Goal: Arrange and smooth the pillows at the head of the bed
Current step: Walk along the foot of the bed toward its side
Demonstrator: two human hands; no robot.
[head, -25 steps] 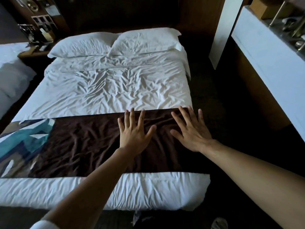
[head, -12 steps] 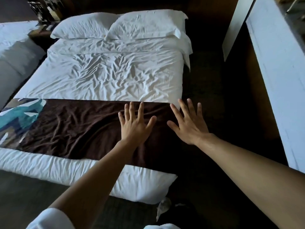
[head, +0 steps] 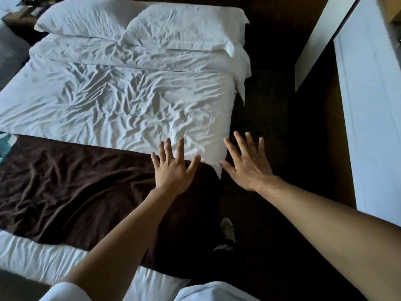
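White pillows point(head: 138, 20) at 12 o'clock lie side by side, creased, apparently unsmoothed; both hands, left point(head: 173, 168) and right point(head: 249, 166), spread flat, grasping nothing, well apart from them.

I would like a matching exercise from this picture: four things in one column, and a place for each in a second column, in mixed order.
Things:
1. two pillows
2. brown runner
3. left hand
4. right hand

Places:
A. past the bed's right edge, over the dark floor
B. across the foot of the bed
C. at the head of the bed
D. at the runner's far edge, fingers spread

Pairs: 1-C, 2-B, 3-D, 4-A
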